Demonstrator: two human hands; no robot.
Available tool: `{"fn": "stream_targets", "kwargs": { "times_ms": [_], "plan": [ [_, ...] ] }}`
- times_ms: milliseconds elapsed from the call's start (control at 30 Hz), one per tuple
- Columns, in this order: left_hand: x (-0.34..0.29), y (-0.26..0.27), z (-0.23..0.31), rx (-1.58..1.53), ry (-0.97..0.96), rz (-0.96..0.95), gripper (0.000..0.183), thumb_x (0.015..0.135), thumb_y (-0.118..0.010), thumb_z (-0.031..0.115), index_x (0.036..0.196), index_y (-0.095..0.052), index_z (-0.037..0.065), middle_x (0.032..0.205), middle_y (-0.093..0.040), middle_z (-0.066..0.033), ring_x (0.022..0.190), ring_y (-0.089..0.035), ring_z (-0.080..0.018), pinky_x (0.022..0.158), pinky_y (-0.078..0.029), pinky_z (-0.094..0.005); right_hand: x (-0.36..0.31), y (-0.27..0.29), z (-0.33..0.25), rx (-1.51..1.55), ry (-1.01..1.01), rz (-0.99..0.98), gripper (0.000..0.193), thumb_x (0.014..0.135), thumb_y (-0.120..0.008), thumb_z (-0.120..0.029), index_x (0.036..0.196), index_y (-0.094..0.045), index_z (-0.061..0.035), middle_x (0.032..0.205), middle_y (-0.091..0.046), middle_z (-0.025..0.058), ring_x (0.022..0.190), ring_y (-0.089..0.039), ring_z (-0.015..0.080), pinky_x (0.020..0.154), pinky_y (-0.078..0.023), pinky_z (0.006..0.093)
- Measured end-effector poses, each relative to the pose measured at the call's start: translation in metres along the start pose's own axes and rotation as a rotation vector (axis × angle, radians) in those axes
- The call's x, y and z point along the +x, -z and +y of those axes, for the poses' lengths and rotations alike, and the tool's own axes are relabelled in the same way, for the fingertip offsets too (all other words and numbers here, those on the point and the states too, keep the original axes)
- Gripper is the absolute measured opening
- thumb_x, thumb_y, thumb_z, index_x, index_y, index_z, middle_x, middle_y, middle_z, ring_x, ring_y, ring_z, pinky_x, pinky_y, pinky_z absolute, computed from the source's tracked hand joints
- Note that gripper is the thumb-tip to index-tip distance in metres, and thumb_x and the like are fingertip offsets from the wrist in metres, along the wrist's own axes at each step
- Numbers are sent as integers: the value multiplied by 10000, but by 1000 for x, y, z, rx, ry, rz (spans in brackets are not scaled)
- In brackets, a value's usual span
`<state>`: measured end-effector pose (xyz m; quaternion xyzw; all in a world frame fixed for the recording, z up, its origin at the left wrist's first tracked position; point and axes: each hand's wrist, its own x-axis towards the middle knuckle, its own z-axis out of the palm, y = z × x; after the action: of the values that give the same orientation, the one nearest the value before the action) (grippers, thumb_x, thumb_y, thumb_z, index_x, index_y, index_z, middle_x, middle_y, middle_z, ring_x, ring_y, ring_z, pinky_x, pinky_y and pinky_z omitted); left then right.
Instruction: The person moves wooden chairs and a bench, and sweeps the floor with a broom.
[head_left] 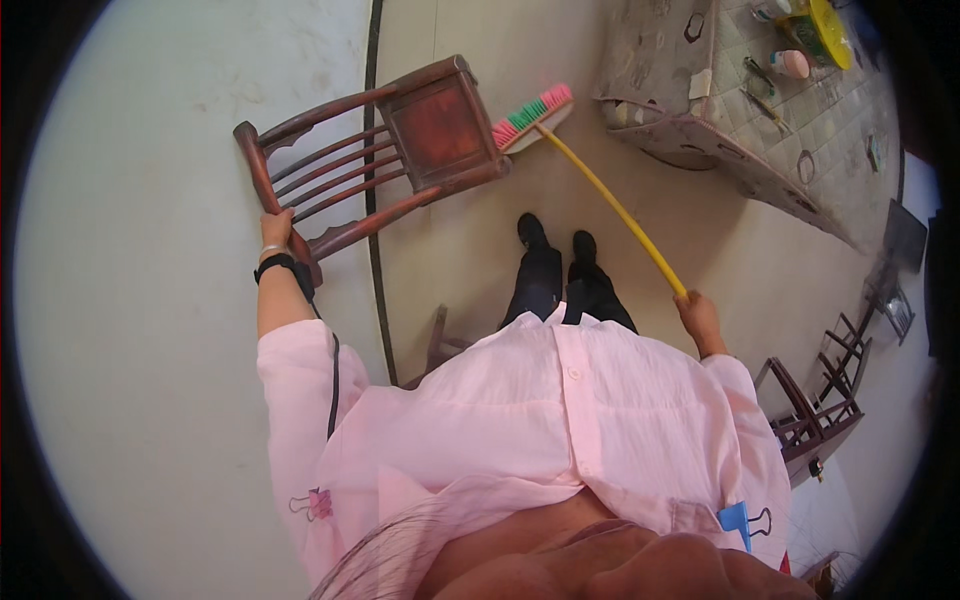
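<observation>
My left hand is closed around the top rail of a dark reddish-brown wooden chair with a slatted back. The chair's seat points away from me and its legs are mostly hidden. On the right, my right hand grips the end of the yellow handle of a broom. The broom head, with pink and green bristles, is close by the chair's seat, its bristles facing away from me. I cannot tell whether it touches the chair.
A table with a quilted, patterned cover stands at the far right, holding a yellow tub, a pink-and-white bottle and small tools. Dark wooden chairs are at the lower right. Another wooden piece shows beside my left side. A pale wall runs along the left.
</observation>
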<state>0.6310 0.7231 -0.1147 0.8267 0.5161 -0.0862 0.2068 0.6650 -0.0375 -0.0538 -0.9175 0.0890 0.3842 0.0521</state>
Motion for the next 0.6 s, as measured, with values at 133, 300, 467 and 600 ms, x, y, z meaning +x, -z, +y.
{"fn": "stream_targets", "kwargs": {
  "times_ms": [133,300,467,600],
  "plan": [
    [-3,8,21,-286,-22,-20,481,593,-642,190,920,-461,-113,863,-533,-210,769,-528,-259,702,-405,-310,-36,8,19,17,-92,-10,301,743,-517,-316,741,-496,-15,608,-518,202,581,-510,366,502,-385,421],
    [-37,34,40,-241,-50,-121,414,551,-614,155,857,-475,-86,765,-542,-165,668,-534,-222,614,-426,-299,-63,32,26,-63,31,208,294,762,-498,-311,739,-485,-18,615,-529,192,573,-512,363,490,-384,422],
    [-88,30,61,-389,-242,-1,383,532,-612,166,806,-443,-41,717,-522,-135,629,-519,-208,582,-426,-296,-81,58,5,-116,-24,286,285,770,-482,-324,744,-477,-39,650,-539,180,603,-516,358,514,-395,429],
    [-149,24,90,-518,-259,55,373,526,-614,157,786,-414,-22,690,-510,-134,617,-516,-220,585,-429,-304,-70,64,-2,-53,-18,317,293,770,-478,-341,748,-487,-49,641,-540,174,595,-518,354,504,-392,427]
  ]
}}
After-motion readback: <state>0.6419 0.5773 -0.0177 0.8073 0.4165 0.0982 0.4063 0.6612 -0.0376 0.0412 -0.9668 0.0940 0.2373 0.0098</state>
